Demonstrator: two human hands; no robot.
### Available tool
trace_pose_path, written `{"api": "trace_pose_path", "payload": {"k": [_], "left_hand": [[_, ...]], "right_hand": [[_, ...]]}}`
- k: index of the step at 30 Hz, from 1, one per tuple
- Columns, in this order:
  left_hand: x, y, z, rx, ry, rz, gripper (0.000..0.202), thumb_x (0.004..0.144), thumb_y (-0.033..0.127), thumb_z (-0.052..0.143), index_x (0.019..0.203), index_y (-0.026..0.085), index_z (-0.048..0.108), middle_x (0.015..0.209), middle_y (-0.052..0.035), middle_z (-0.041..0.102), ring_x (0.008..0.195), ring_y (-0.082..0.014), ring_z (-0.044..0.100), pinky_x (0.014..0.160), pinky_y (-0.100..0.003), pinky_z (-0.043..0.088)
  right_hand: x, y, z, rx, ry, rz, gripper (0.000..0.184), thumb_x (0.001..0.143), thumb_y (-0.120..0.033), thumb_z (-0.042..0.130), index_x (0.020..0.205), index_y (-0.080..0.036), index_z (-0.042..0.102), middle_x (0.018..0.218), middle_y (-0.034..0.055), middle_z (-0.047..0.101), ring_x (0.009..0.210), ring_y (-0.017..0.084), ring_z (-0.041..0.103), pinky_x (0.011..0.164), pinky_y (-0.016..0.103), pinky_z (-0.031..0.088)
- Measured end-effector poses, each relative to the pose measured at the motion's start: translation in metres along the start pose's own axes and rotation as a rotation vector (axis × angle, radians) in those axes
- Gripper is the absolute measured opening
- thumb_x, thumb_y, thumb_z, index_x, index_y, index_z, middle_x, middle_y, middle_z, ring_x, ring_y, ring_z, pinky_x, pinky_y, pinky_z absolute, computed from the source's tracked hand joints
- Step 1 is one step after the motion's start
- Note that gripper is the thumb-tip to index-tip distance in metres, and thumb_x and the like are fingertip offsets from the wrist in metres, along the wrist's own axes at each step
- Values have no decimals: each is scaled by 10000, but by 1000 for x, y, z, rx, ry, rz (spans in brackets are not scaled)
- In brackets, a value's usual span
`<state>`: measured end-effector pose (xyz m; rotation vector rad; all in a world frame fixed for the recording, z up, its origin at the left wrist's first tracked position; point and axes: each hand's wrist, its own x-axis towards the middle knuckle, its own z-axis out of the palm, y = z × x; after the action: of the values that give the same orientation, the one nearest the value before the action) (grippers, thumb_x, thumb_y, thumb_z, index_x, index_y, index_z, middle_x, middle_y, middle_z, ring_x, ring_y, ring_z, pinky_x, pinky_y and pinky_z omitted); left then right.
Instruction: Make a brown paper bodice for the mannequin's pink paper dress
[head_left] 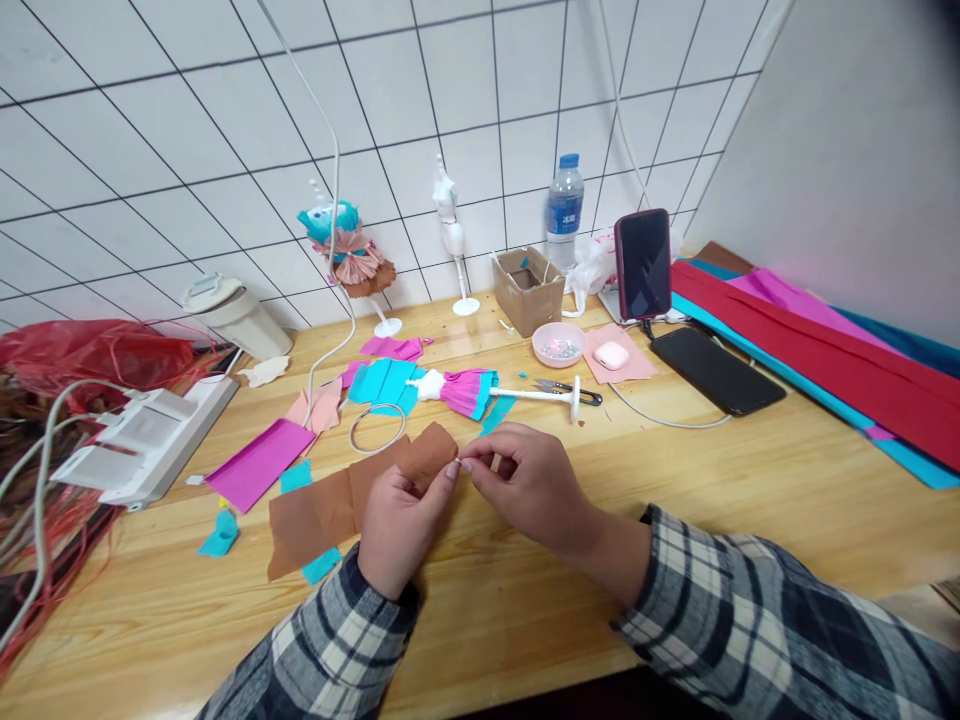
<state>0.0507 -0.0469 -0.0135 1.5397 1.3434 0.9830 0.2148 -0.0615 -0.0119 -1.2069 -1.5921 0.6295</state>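
My left hand (401, 515) pinches the edge of a brown crepe paper strip (322, 505) that lies on the wooden table (750, 480). My right hand (525, 480) meets it, thumb and forefinger pinched on something tiny and pale that I cannot make out. Just beyond the hands lies a small white mannequin on its side (480, 392), dressed in pink and teal pleated paper. A white ring (376, 430) lies beside the brown paper.
Pink and teal paper scraps (259, 462) lie at left near a white power strip (150, 440). Two upright doll stands (352, 260), a cardboard box (529, 285), a pink bowl (559, 345), scissors (570, 388), a water bottle (565, 210), two phones (716, 370) and crepe paper rolls (825, 350) stand behind and right.
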Motion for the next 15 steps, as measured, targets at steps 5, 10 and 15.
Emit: {"api": "trace_pose_path", "payload": {"k": [5,10,15], "left_hand": [[1,1,0,-39,-19,25,415,752,466,711,988,124,718,993,-114,766,924,-269,717,830,-346,564],[1,1,0,-49,3,6,457,737,495,717,1004,125,713,1017,-111,761,950,-264,708,861,-343,553],[1,-1,-1,-24,-6,-39,455,751,497,715,1000,117,721,1013,-112,763,947,-267,703,840,-337,550]], "right_hand": [[0,2,0,-29,-26,-9,97,823,-210,647,853,-204,739,735,-12,665,549,86,518,553,223,421],[1,0,-2,-35,-29,-31,111,826,-193,639,867,-204,741,724,-6,662,572,95,528,559,221,423],[2,0,-4,-49,-47,-38,103,836,-211,636,869,-208,734,743,-1,668,556,94,521,556,224,419]]}}
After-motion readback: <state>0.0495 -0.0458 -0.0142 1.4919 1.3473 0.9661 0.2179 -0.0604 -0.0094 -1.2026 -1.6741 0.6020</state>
